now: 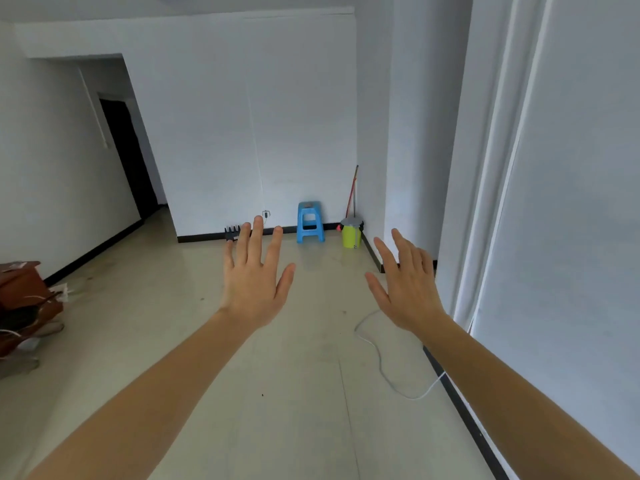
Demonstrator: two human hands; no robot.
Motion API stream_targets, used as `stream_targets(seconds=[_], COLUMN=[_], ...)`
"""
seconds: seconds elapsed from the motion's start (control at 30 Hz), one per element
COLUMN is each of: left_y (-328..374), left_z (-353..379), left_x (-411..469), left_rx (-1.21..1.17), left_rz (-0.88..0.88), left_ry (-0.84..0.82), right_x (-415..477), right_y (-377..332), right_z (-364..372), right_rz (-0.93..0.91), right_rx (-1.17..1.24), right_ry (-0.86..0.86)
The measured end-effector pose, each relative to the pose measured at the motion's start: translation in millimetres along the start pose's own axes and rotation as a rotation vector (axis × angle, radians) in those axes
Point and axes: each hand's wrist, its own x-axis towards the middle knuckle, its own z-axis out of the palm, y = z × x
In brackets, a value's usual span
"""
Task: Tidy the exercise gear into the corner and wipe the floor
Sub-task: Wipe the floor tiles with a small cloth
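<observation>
Holding both arms out over the pale glossy floor [294,375], I have my left hand [254,289] and right hand [407,292] raised, fingers [258,237] straight and spread, gripping nothing. Small, dark pronged gear [231,233] sits at the floor's far edge against the wall [242,133], prongs up, left of the blue stool [310,221]; it is too small to tell its long axis.

The stool [310,221] stands on the floor [294,375] against the far wall. Just right of the stool, in the corner, sits a lidded bucket [351,233], with a long handle [353,190] leaning behind it. Left of the stool, a pronged object [230,233] rests at the skirting. Nearer than the stool, to its right, a cable [378,355] lies on the floor.
</observation>
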Motion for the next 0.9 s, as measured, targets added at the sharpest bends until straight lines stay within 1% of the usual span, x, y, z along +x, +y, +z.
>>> stream_targets(seconds=[0.13,0.23,0.33,0.47,0.6,0.73,0.9], left_y=[-33.2,-68.9,-107.4,-153.3,-195.5,-229.3,-242.3], left_z=[73.8,121.2,180.2,279.4,380.8,465.2,579.1], left_x=[98.5,159.2,213.4,286.7,377.5,492.1,619.4], left_rx=[0.049,0.042,0.042,0.027,0.003,-0.004,-0.050], left_rz=[-0.010,-0.048,-0.061,-0.102,-0.113,-0.088,-0.050], left_ry=[-0.018,0.013,0.039,0.046,0.017,-0.021,-0.056], right_x=[114.0,198.4,271.4,363.6,464.7,567.2,668.0], right_y=[26.8,30.8,29.5,32.8,42.2,73.7,140.8], right_z=[74.4,129.2,195.4,299.4,397.9,467.2,552.6], right_rz=[0.006,0.035,-0.022,-0.088,-0.115,-0.119,-0.051], right_rx=[-0.026,0.027,0.056,0.057,0.032,-0.009,0.005], right_ry=[-0.065,-0.069,-0.069,-0.068,-0.113,-0.126,-0.042])
